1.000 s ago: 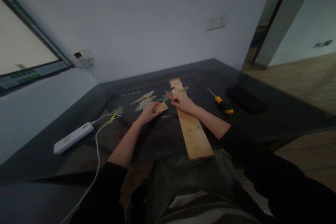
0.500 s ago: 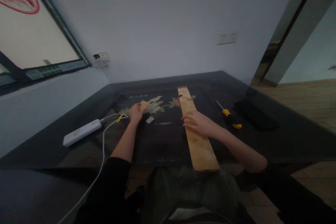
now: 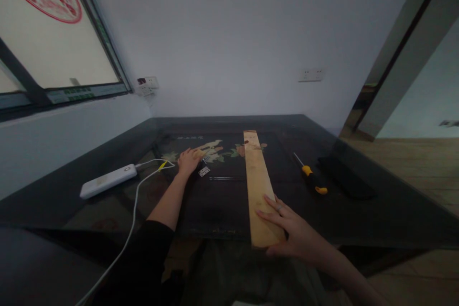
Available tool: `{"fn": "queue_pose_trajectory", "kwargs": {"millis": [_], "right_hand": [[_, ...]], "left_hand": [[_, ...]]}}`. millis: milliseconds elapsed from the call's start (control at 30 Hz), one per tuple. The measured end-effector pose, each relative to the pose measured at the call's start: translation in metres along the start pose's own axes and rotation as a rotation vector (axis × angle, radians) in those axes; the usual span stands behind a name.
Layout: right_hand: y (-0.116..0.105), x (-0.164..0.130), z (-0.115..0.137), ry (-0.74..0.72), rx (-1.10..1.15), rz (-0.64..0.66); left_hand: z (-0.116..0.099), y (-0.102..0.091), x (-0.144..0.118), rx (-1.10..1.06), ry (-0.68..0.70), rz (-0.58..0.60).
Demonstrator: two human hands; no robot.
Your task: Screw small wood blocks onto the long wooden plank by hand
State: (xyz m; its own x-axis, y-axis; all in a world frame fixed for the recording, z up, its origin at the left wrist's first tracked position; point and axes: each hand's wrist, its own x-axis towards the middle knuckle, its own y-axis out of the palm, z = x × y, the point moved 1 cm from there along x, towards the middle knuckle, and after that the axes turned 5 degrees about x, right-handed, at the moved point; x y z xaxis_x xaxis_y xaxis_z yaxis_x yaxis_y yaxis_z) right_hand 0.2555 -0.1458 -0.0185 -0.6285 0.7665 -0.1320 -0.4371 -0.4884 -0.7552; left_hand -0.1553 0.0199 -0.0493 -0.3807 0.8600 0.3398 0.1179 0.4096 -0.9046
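A long pale wooden plank [image 3: 256, 177] lies lengthwise on the dark glass table [image 3: 376, 215], its near end at the table's front edge. My right hand [image 3: 292, 232] grips that near end, fingers spread on top and thumb at the end face. My left hand [image 3: 188, 161] rests far out on the table's left side, over a small wooden block [image 3: 198, 153] of which only a sliver shows. A small metal hinge [image 3: 204, 171] lies just right of that hand.
A yellow-handled screwdriver [image 3: 310, 178] and a flat black object [image 3: 346, 178] lie right of the plank. A white power bank [image 3: 107, 180] with a white cable [image 3: 134, 215] sits at the left. Walls close off the far side and the left.
My right hand slid down the plank from its middle to its near end. My left hand carried the small block away to the left and set it down on the table.
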Motion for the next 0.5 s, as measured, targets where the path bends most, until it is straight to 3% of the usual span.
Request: {"fn": "queue_pose_trajectory", "kwargs": {"millis": [200,333,500], "right_hand": [[0.011,0.016,0.013,-0.053,0.000,-0.044],[0.017,0.031,0.021,-0.076,0.004,-0.064],[0.022,0.054,0.035,-0.097,0.021,-0.073]], "left_hand": [[-0.011,-0.002,-0.004,-0.006,0.032,0.018],[0.001,0.001,0.000,0.024,0.050,0.028],[0.014,0.006,0.009,0.014,0.123,0.129]]}}
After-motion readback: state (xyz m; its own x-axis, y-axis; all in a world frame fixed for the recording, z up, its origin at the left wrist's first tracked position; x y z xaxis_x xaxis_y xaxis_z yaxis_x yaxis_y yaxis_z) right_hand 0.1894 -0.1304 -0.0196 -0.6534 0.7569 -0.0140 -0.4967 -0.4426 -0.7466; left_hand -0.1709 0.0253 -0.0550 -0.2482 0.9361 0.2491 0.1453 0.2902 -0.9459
